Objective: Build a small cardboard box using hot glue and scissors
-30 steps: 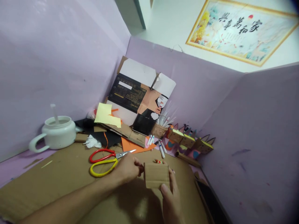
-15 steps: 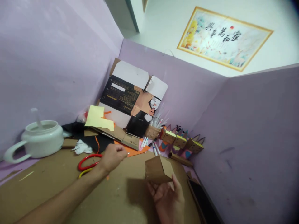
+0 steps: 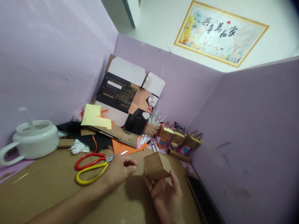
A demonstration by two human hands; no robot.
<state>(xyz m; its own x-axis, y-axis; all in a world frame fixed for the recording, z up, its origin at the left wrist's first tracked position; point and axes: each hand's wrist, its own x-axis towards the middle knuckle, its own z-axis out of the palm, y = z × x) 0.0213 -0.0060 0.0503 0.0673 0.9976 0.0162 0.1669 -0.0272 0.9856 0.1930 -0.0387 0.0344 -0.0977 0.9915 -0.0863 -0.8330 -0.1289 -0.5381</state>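
My right hand [image 3: 167,196] holds a small folded cardboard box [image 3: 154,166] from below, thumb on its right edge and fingers under it. To the left of the box, my left hand [image 3: 122,169] hovers over the cardboard-covered tabletop with its fingers curled and the thumb close to the fingertips. Anything pinched there is too small or hidden to name. Scissors [image 3: 108,158] with one red and one yellow handle lie just behind my left wrist, their blades partly covered by the hand.
A white pot [image 3: 38,140] with a long handle stands at left, near crumpled tissue [image 3: 78,146]. Yellow paper [image 3: 93,116], orange paper [image 3: 121,147], markers [image 3: 143,140] and decorated cardboard figures [image 3: 179,138] line the back. An unfolded carton [image 3: 120,93] leans on the wall.
My left hand has moved right and lower, closer to the cardboard box, uncovering more of the scissors. The right hand still holds the box; the view has shifted slightly.
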